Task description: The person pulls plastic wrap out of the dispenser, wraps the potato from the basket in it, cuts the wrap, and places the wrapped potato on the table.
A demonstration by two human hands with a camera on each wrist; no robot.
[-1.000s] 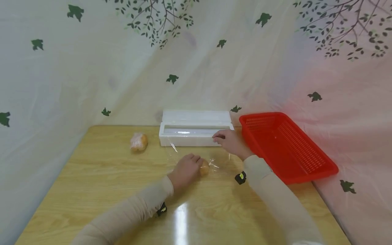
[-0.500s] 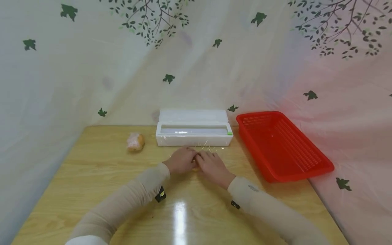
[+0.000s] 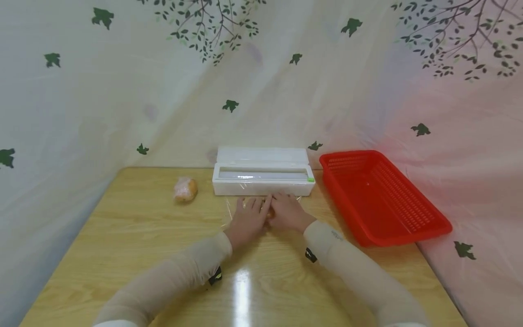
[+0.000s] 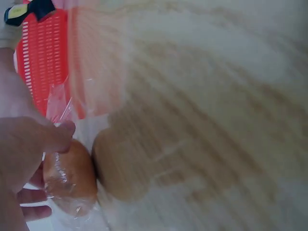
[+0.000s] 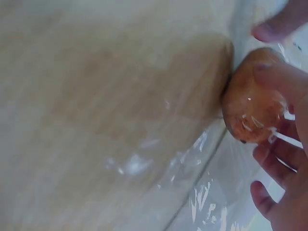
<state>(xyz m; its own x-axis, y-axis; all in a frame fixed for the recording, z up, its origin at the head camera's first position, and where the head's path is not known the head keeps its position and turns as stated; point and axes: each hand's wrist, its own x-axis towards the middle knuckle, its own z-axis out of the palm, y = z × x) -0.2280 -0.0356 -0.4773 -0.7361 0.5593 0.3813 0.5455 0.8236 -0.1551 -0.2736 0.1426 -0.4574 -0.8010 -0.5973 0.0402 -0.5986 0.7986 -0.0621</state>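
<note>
A small brown bread roll [image 5: 255,103] lies on the table in clear plastic wrap [image 5: 207,197], mostly hidden between the hands in the head view. My right hand [image 3: 288,211] holds it, thumb against its near side and fingers round the far side. My left hand [image 3: 248,220] is beside it, fingers spread and fairly straight, thumb over the end of the roll [image 4: 72,178] in the left wrist view. The index fingers meet in the head view. Film stretches from the roll toward the white cling wrap box [image 3: 263,187], whose lid stands up.
A wrapped bread roll [image 3: 185,189] sits at the back left of the wooden table [image 3: 135,245]. To the right, a red plastic basket [image 3: 384,204] reaches over the table's edge. A green slider [image 3: 311,179] is at the box's right end. A leaf-patterned curtain [image 3: 184,118] hangs behind.
My right hand has come from the box's right end down to the roll beside my left hand. The left fingers have since spread forward over the film, and the green slider is uncovered.
</note>
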